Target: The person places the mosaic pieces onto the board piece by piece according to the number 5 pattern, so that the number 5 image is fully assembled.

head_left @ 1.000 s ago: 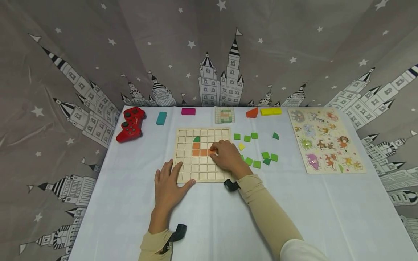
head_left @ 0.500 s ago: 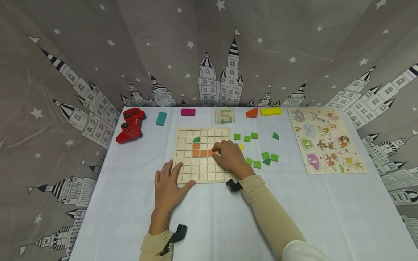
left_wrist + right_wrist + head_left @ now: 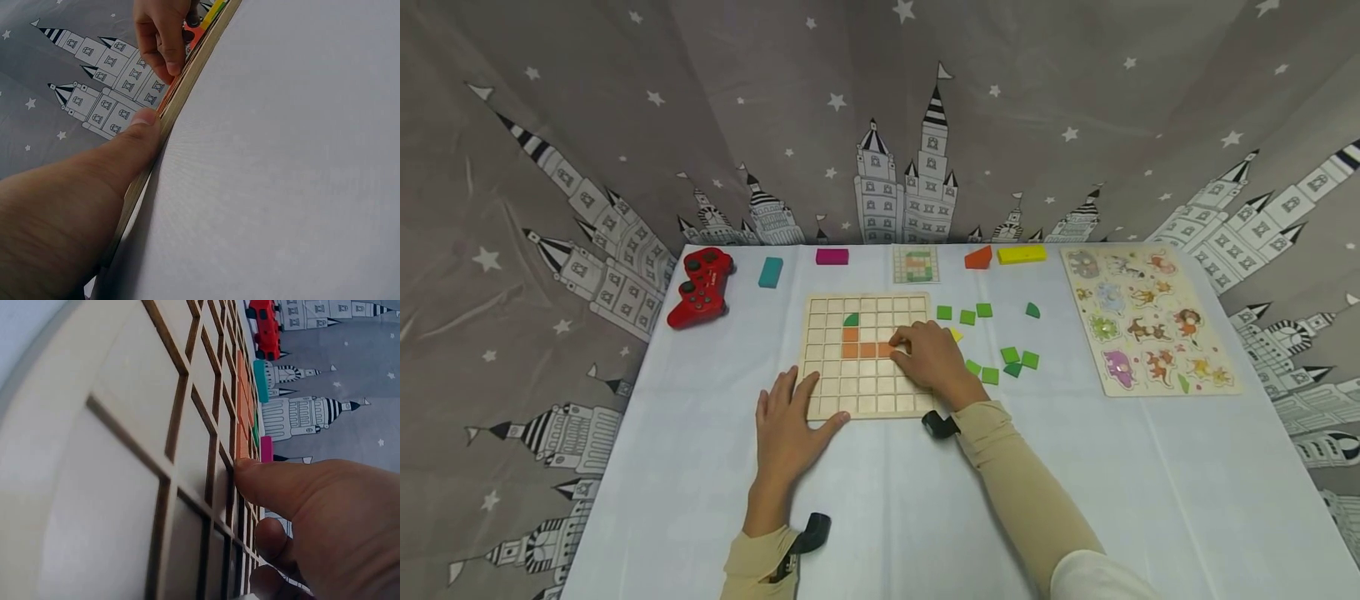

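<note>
A wooden grid board [image 3: 857, 407] lies on the table. Three orange square tiles [image 3: 868, 350] form a row in its cells; another orange tile [image 3: 850, 334] sits above the left one, topped by a green quarter-round tile [image 3: 852, 320]. My right hand [image 3: 929, 357] is at the right end of that row, thumb and forefinger pinching the last orange tile. In the right wrist view the thumb [image 3: 275, 484] touches the orange row's end. My left hand [image 3: 786, 429] rests on the board's lower left corner with fingers spread, its thumb [image 3: 128, 147] along the near edge.
Several green square tiles [image 3: 990, 376] and a yellow tile [image 3: 956, 334] lie right of the board. Behind it stands a pattern card [image 3: 916, 264] among coloured blocks. A red game controller [image 3: 702, 287] is at left, an animal puzzle board [image 3: 1150, 325] at right.
My right hand has shifted slightly to the right, showing more of the last orange tile in its cell. The left hand has stayed in place.
</note>
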A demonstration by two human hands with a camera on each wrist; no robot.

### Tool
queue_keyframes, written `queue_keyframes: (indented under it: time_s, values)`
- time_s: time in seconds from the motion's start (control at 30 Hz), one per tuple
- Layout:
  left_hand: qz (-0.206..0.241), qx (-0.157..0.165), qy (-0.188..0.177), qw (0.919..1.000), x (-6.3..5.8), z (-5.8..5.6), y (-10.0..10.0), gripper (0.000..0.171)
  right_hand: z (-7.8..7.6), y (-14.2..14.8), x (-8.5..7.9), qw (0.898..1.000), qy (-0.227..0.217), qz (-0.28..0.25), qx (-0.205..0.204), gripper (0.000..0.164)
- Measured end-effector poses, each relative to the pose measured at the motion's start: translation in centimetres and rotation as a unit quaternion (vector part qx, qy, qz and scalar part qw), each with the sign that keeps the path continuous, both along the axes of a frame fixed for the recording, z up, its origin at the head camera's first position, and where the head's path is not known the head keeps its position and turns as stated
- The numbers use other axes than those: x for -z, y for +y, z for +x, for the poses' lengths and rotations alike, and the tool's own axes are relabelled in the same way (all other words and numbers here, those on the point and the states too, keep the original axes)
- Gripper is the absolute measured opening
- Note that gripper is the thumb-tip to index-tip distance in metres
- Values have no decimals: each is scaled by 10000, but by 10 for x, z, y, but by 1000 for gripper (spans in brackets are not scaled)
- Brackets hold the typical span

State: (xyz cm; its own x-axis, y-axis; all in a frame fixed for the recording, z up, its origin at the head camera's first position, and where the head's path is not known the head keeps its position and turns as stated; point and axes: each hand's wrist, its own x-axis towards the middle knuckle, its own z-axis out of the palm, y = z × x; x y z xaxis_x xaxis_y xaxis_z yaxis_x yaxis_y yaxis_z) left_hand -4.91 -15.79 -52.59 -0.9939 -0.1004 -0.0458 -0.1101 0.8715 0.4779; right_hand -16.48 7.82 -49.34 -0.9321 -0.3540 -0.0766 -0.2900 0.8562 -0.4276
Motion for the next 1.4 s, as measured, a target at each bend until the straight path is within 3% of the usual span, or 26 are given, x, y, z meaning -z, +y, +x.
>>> queue_keyframes:
  time_s: [0.1,0.2,0.5,0.67,0.9,1.13,1.4]
  values:
    - [6,2,8,10000,1,0,0,87,2,8,-1,10000,96,-10,-6,20]
    - [29,33,9,10000,1,1,1,87,6,27,0,9992,247,-195,238,20]
    - [101,50,71,9999,0,5,-1,87,37,134,12,9813,627,-931,1565,27]
    - [71,-10,173,9998,0,7,-6,87,50,175,17,9735,860,-1033,1850,30]
    - [40,24,171,9998,4,5,-7,87,55,190,23,9804,434,-876,1711,42]
    - [25,43,163,9999,4,4,-3,87,58,193,34,9752,729,-965,1852,43]
    - [4,133,91,9999,0,1,-2,87,57,191,38,9705,952,-801,2066,32]
